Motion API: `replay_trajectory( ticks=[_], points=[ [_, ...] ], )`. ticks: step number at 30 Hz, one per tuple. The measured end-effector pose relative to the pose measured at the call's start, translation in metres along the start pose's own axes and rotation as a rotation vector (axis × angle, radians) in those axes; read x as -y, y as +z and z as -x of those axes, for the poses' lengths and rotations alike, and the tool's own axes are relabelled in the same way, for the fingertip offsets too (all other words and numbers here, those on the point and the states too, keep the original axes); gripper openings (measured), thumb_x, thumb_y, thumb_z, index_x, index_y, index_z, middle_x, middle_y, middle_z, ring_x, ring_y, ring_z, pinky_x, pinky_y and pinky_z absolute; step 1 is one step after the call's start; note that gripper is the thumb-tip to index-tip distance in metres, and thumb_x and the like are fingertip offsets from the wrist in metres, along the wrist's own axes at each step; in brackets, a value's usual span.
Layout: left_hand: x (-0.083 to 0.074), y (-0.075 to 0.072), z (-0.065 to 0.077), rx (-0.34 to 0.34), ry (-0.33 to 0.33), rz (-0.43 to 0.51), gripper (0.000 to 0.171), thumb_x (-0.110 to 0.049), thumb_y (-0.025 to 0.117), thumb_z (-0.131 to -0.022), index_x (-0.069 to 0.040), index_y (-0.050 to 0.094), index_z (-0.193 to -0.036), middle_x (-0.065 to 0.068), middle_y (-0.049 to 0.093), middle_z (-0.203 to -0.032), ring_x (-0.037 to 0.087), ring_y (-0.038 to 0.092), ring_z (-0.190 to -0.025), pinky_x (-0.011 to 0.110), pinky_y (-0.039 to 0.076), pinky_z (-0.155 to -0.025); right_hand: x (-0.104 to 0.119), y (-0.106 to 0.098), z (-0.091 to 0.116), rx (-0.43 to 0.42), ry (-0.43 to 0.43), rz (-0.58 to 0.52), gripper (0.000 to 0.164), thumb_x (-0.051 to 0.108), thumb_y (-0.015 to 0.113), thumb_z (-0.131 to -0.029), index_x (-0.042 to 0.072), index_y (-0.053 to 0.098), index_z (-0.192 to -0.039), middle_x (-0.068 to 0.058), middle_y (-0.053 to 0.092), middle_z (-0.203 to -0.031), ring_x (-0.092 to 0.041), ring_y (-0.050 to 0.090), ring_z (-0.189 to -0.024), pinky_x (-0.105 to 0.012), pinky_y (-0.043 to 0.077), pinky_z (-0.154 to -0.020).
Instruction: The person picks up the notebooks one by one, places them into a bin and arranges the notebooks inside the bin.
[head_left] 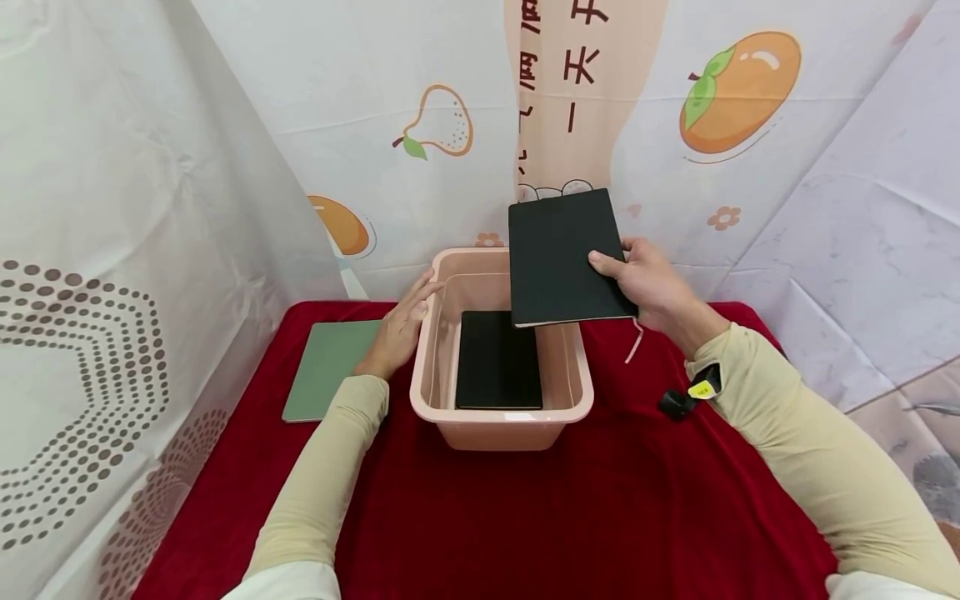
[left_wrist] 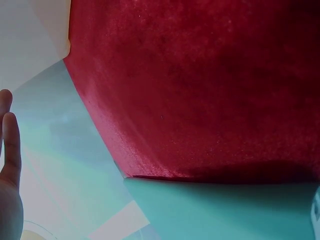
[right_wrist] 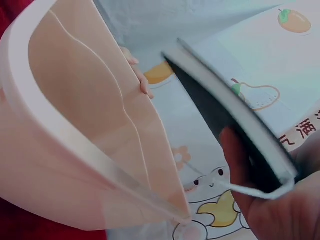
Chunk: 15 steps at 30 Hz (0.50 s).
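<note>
Fruit-printed sheets (head_left: 337, 83) hang behind a red cloth (head_left: 600, 517). Leftmost on the cloth, a green book (head_left: 324, 367) lies flat, partly hidden by the left arm. Next, the left hand (head_left: 399, 333) holds nothing, its fingers stretched along the left rim of a pink tub (head_left: 498, 435). Inside lies one black book (head_left: 497, 367). Over the tub's right side, the right hand (head_left: 654, 285) pinches a second book (head_left: 562, 262), also black, thumb on its cover; a pale ribbon (head_left: 637, 342) dangles from it.
</note>
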<state>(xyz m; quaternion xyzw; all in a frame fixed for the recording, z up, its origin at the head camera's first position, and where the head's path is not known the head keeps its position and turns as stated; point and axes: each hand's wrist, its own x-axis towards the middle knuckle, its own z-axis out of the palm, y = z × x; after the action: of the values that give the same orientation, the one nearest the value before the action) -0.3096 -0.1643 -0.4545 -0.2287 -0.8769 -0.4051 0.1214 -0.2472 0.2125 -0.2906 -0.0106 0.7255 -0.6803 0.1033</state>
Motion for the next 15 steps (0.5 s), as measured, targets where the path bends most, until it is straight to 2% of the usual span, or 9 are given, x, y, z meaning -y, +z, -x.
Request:
replay_trajectory(
  ticks=[4,9,11,15],
  points=[
    [0.000,0.001,0.000,-0.002,0.005,0.001,0.046,-0.046,0.026,-0.111,-0.038,0.047,-0.152,-0.027,0.024,-0.166,0.011,0.029,-0.155,0.052,0.029,-0.125,-0.003,0.005,-0.004,-0.001,0.018,-0.049,0.018,0.019,0.055,-0.105,0.007,0.044,-0.115,0.007,0.075,-0.082,-0.007,0.075,-0.070,-0.025,0.062,-0.068],
    [0.000,0.001,0.000,-0.006,0.007,0.013,0.046,-0.046,0.026,-0.112,-0.037,0.047,-0.152,-0.026,0.024,-0.166,0.012,0.031,-0.155,0.052,0.029,-0.124,-0.008,0.012,-0.008,0.015,0.047,-0.023,0.017,0.018,0.055,-0.105,0.007,0.046,-0.114,0.008,0.075,-0.078,-0.006,0.075,-0.069,-0.024,0.061,-0.068],
    [0.001,0.001,0.000,-0.008,0.005,0.014,0.045,-0.046,0.027,-0.111,-0.039,0.047,-0.151,-0.026,0.025,-0.166,0.011,0.032,-0.154,0.052,0.030,-0.124,-0.010,0.015,-0.010,0.020,0.062,0.000,0.022,0.019,0.055,-0.105,0.004,0.045,-0.120,0.009,0.075,-0.079,-0.006,0.075,-0.069,-0.024,0.061,-0.069],
    [0.001,0.001,0.000,-0.011,0.012,0.011,0.045,-0.045,0.027,-0.112,-0.040,0.046,-0.151,-0.025,0.025,-0.167,0.013,0.032,-0.155,0.053,0.030,-0.124,-0.014,0.021,-0.012,0.030,0.085,0.019,0.047,0.019,0.056,-0.105,0.000,0.034,-0.142,0.008,0.073,-0.082,-0.008,0.075,-0.069,-0.025,0.062,-0.070]
  ],
)
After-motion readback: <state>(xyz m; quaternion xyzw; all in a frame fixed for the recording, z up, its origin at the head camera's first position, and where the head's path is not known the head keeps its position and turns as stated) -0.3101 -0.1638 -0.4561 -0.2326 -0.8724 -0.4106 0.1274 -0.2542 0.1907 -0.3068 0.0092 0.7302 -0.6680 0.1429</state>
